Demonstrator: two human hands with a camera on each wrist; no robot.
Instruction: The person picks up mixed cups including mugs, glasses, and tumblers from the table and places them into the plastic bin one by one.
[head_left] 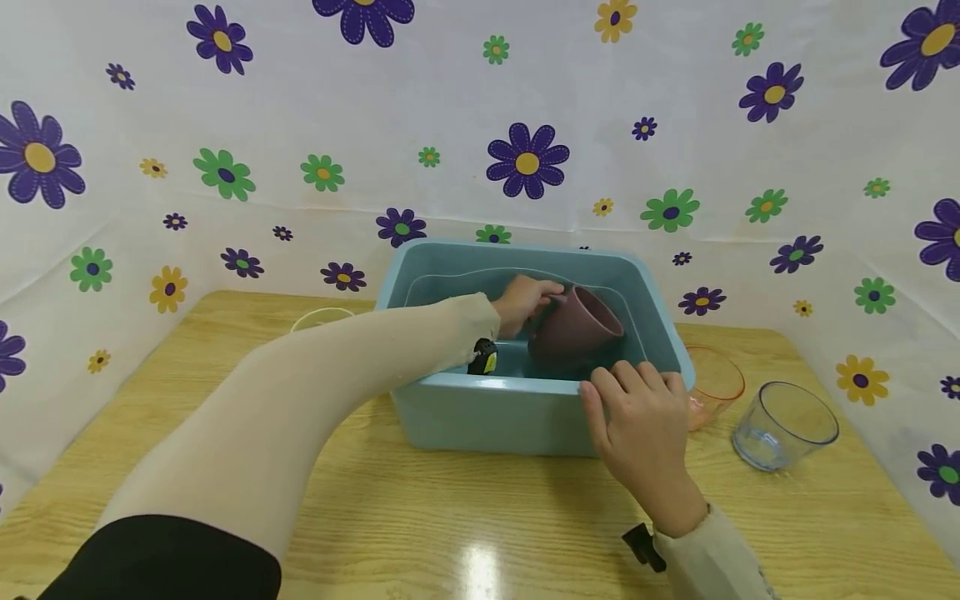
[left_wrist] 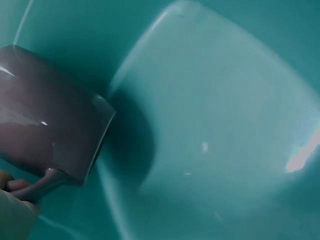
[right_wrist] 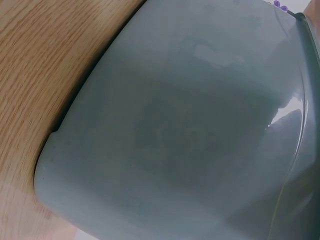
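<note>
A dull purple mug (head_left: 573,337) lies tilted inside a blue-grey plastic tub (head_left: 495,421), its mouth facing up and to the right. My left hand (head_left: 519,303) reaches over the tub's near wall and grips the mug by its handle. In the left wrist view the mug (left_wrist: 52,117) hangs close over the tub's floor (left_wrist: 215,110), with the fingers around the handle at the lower left. My right hand (head_left: 643,421) holds the tub's near rim at the right corner, fingers hooked over the edge. The right wrist view is filled by the tub's outer wall (right_wrist: 175,125).
Right of the tub stand an orange-tinted glass (head_left: 705,408), partly hidden, and a bluish clear glass (head_left: 780,433). A yellowish rim (head_left: 321,311) shows behind my left forearm. The wooden table (head_left: 420,517) meets a flower-printed cloth (head_left: 450,100) at the back and sides.
</note>
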